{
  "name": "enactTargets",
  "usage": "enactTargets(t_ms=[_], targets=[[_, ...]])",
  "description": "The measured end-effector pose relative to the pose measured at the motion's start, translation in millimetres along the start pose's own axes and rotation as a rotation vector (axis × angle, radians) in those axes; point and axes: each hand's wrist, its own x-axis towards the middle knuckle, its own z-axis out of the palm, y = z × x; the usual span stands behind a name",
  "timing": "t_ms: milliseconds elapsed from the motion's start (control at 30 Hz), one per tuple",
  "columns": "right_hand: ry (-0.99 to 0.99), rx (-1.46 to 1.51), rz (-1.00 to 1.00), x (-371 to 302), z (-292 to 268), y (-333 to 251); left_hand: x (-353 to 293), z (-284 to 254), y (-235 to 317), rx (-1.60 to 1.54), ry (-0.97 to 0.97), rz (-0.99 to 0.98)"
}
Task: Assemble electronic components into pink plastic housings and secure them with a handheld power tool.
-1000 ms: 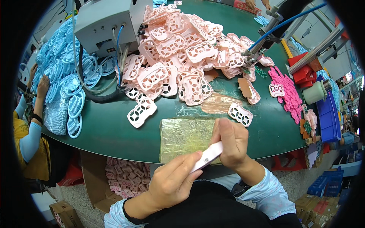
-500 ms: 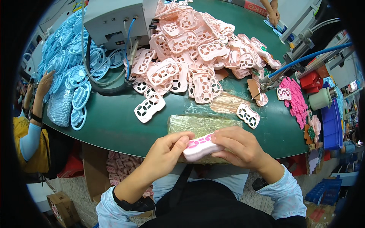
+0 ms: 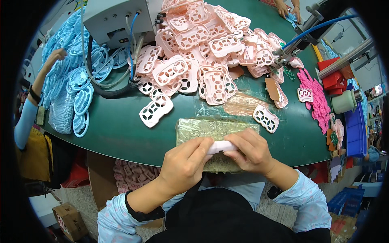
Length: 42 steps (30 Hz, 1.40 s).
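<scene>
A pale pink toy controller (image 3: pixel 221 146) is held at both ends between my hands, above the table's near edge. Its narrow side faces up, with a small dark notch showing on the lower edge. My left hand (image 3: pixel 184 166) pinches the left end and hides it. On the other end, the fingers and thumb of my right hand (image 3: pixel 254 154) close round it. Beneath lies a film-wrapped yellowish block (image 3: pixel 194 128). Two loose pale pink controller shells with cut-out holes rest near it, one shell (image 3: pixel 156 110) beyond its left corner and another shell (image 3: pixel 266 118) to its right.
A big heap of pink shells (image 3: pixel 192 36) covers the table's far middle, beside a grey machine box (image 3: pixel 115 20) with cables. Blue plastic parts (image 3: pixel 83 95) pile up left, near a co-worker's arm (image 3: pixel 34 97). Magenta button pieces (image 3: pixel 316 105) and a metal-armed fixture (image 3: pixel 310 38) stand right.
The controller has been turned, so its magenta buttons no longer show and its side faces up. Both hands still grip it. At left, the co-worker's hand has lifted.
</scene>
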Motion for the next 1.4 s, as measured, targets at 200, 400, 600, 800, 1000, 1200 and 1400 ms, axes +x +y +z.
enactTargets(t_ms=[200,400,600,800,1000,1200,1400], targets=[[0.163,-0.039,0.001,24.6,-46.3,1.7,-4.2,-16.6,-0.5,-0.312,-0.077,-0.239],[0.923,0.040,0.198,111.1,-142.6,59.5,12.8,-13.5,-10.3,-0.027,-0.222,-0.170],[0.461,0.623,0.178,160.9,-196.1,97.0,-4.2,2.4,-9.2,-0.043,-0.203,-0.088],[0.562,0.855,0.230,134.4,-153.2,-13.6,-2.3,5.5,-10.2,-0.091,-0.151,-0.112],[-0.171,0.956,0.138,96.8,-163.9,-64.2,-4.6,7.9,-9.9,-0.081,-0.150,-0.130],[0.103,0.888,-0.009,79.4,-134.5,-84.7,-2.9,9.1,-10.0,-0.092,-0.147,-0.115],[0.183,0.785,-0.074,84.3,-105.0,-80.5,-1.7,9.4,-7.3,-0.109,-0.137,-0.103]])
